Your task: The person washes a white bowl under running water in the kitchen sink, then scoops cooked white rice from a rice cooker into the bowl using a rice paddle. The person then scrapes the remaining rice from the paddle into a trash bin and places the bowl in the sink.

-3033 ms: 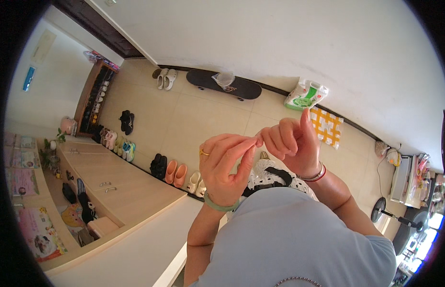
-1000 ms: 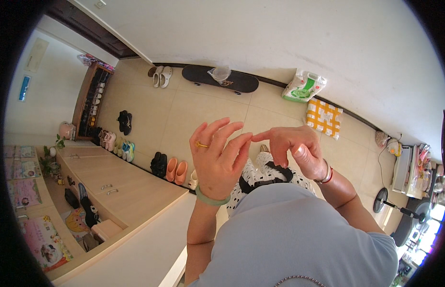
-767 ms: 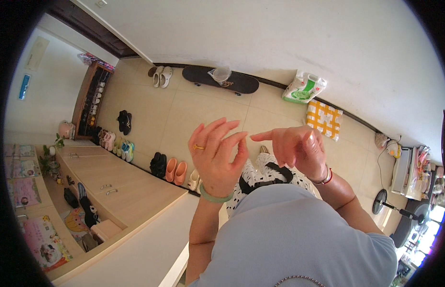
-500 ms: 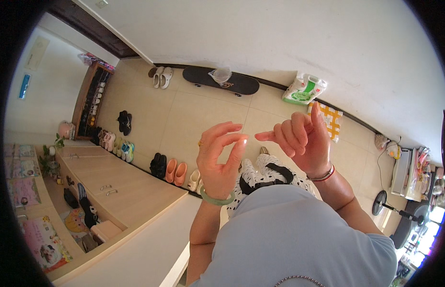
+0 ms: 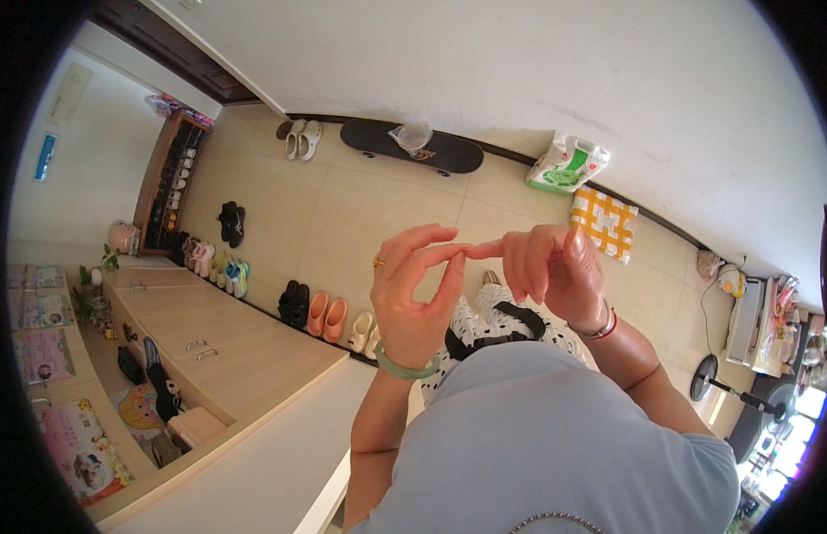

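My left hand (image 5: 411, 298) is raised in front of my body, with thumb and index finger curved into a ring and their tips together. A green bangle (image 5: 404, 368) circles its wrist, and a ring shows on one finger. My right hand (image 5: 556, 276) points its index finger toward the left hand; that fingertip meets the left fingertips. Its other fingers bend loosely downward, and the thumb stands apart. A red band (image 5: 605, 325) is around the right wrist. No object shows in either hand.
Beyond my hands, a skateboard (image 5: 360, 135) lies along the wall, bearing a clear plastic container (image 5: 411, 135). A white-and-green pack (image 5: 566, 165) stands beside a yellow-and-white checked packet (image 5: 605, 222). Shoes (image 5: 326, 318) line the wooden cabinet (image 5: 244, 334) at left. A fan (image 5: 705, 377) stands right.
My right hand has turned, its thumb lowering and its index fingertip moving left to meet the left hand. The left hand has shifted slightly right.
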Motion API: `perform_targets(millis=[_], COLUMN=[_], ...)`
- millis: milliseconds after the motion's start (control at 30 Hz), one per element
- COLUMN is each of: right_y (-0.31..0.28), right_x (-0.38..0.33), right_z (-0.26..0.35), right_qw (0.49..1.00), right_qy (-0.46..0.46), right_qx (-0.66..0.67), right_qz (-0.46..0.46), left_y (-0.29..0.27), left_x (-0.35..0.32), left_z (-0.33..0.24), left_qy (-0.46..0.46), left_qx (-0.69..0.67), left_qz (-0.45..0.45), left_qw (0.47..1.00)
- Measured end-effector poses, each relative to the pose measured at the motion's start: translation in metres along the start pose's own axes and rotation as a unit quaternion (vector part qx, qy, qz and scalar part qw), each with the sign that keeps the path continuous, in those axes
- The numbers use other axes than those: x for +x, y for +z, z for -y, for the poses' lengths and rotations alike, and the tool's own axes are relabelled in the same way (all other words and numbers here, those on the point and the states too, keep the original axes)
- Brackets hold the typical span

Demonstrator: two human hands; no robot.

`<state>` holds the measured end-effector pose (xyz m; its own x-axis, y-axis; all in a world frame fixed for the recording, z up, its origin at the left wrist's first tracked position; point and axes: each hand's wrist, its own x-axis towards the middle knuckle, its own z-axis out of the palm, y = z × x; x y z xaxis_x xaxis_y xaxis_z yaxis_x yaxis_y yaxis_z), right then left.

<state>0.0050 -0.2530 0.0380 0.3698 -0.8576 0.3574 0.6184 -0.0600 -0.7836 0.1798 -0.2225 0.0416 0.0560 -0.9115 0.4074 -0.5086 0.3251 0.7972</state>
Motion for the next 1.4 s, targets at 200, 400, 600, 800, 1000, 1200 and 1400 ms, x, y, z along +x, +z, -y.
perform_targets(millis=[200,400,600,800,1000,1200,1400], right_y=[-0.007,-0.004,-0.008,-0.007,0.002,0.008,0.014], right_x=[-0.002,0.008,0.007,0.008,0.012,0.017,0.016], right_z=[-0.003,-0.005,-0.008,-0.009,-0.001,-0.003,-0.01], right_qw=[0.997,0.958,0.929,0.914,0.907,0.912,0.916], right_qy=[-0.002,0.118,0.155,0.162,0.195,0.201,0.215], right_qx=[-0.048,0.249,0.327,0.365,0.356,0.35,0.336], right_qz=[0.059,-0.084,-0.078,-0.067,-0.115,-0.069,-0.034], left_y=[-0.002,-0.006,0.002,0.002,-0.011,0.009,0.01], left_x=[0.005,0.003,0.0,-0.005,0.002,-0.001,-0.002], left_z=[0.01,0.007,0.003,0.008,0.002,-0.005,0.007], left_qy=[0.049,-0.056,-0.035,-0.056,-0.226,-0.142,-0.107], left_qx=[0.189,-0.037,-0.045,-0.103,-0.266,-0.14,-0.025], left_qz=[-0.069,-0.024,-0.003,-0.07,-0.037,-0.044,-0.082], left_qw=[0.978,0.997,0.998,0.991,0.936,0.979,0.99])
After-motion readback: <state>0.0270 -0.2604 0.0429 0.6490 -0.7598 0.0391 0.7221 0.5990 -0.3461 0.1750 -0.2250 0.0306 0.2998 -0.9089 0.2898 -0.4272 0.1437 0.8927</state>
